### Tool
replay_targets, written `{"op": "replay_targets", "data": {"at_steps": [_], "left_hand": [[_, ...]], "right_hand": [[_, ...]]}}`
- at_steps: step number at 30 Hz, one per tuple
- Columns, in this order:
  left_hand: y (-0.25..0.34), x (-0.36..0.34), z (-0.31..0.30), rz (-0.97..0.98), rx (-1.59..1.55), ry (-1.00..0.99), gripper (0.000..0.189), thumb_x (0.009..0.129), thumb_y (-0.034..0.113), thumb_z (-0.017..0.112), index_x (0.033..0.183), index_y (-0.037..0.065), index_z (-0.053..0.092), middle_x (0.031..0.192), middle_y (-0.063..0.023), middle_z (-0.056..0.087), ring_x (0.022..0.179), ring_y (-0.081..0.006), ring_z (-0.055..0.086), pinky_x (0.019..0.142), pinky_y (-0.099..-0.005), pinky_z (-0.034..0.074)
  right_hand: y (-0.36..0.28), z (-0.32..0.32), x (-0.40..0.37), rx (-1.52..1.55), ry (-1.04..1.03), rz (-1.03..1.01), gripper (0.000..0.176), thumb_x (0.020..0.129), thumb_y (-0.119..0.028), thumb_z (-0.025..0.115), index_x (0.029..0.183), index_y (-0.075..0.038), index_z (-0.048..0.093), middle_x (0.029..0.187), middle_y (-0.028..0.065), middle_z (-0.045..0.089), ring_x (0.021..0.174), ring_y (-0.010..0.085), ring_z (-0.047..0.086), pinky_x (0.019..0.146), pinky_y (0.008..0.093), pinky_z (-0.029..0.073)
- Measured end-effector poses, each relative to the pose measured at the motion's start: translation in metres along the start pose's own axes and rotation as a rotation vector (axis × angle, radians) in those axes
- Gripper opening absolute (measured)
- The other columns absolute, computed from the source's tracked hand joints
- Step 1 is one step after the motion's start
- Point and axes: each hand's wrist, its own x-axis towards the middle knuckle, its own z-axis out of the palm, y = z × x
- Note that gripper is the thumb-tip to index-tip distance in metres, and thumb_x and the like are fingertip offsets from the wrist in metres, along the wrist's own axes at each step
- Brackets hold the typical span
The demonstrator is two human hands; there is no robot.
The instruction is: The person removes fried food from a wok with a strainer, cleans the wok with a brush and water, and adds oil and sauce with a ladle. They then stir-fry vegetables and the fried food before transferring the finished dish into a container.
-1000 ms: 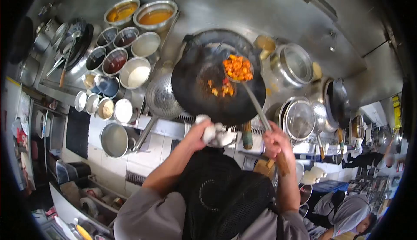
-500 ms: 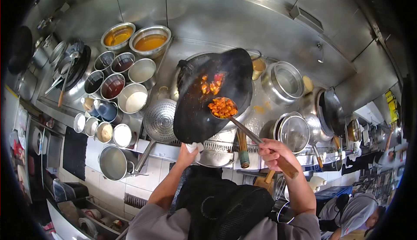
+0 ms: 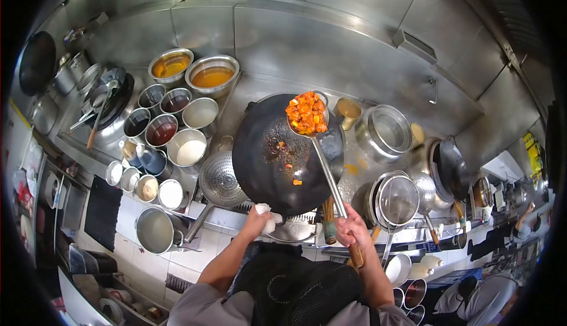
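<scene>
My right hand is closed around the wooden end of a long metal ladle. Its bowl, held over the far side of the wok, is heaped with glossy red-orange diced food. The black wok rests about level on the stove, with a few scraps and dark sauce left on its surface. At the wok's near left edge, my left hand grips a folded white cloth; whether its fingers also clasp the rim is hidden.
Left of the wok sit a perforated strainer, several sauce pots and two bowls of amber liquid. Stacked pots and a mesh sieve stand right. A bamboo brush is near my right hand. Another person is lower right.
The wok has come down from a steep tilt to about level. The ladle has swung up and away from me, fuller than before, and most food has left the wok.
</scene>
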Motion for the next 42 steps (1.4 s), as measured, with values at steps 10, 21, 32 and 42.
{"op": "replay_targets", "data": {"at_steps": [10,21,32,42], "left_hand": [[0.021,-0.021,0.03,-0.441,-0.45,-0.128,0.012,0.088,0.012,0.06,0.1,0.008,0.059,0.089,-0.0068,0.064,0.075,-0.0185,0.064,0.062,-0.0343,0.054],[0.092,-0.033,0.05,-0.411,-0.554,-0.162,0.016,0.091,0.014,0.057,0.106,0.01,0.056,0.091,-0.0078,0.063,0.077,-0.0241,0.066,0.057,-0.0343,0.055],[0.093,-0.025,0.037,-0.5,-0.534,-0.118,0.015,0.087,0.019,0.063,0.098,0.012,0.057,0.082,-0.0076,0.062,0.069,-0.0234,0.064,0.047,-0.0279,0.05],[0.009,0.001,0.011,0.181,0.246,0.04,0.068,0.085,0.011,0.065,0.142,0.0,0.029,0.126,-0.0187,0.056,0.117,-0.0292,0.055,0.102,-0.0386,0.042]], "right_hand": [[0.025,-0.015,-0.014,-0.027,-0.025,0.028,0.061,0.094,-0.009,0.056,0.15,-0.017,0.032,0.062,-0.0013,0.041,0.036,0.0043,0.037,0.032,0.0215,0.031],[0.007,-0.015,-0.034,-0.044,0.093,-0.021,0.064,0.091,-0.007,0.058,0.149,-0.01,0.032,0.061,-0.0013,0.04,0.034,0.0048,0.036,0.03,0.0218,0.032],[-0.025,-0.017,-0.042,-0.145,0.13,0.146,0.064,0.089,-0.005,0.06,0.146,-0.006,0.033,0.063,0.0014,0.043,0.035,0.0056,0.038,0.03,0.0223,0.033],[-0.056,0.005,-0.031,-0.187,0.217,0.388,0.04,0.089,-0.006,0.061,0.126,-0.004,0.046,0.066,-0.0008,0.047,0.04,0.0053,0.042,0.036,0.0234,0.034]]}}
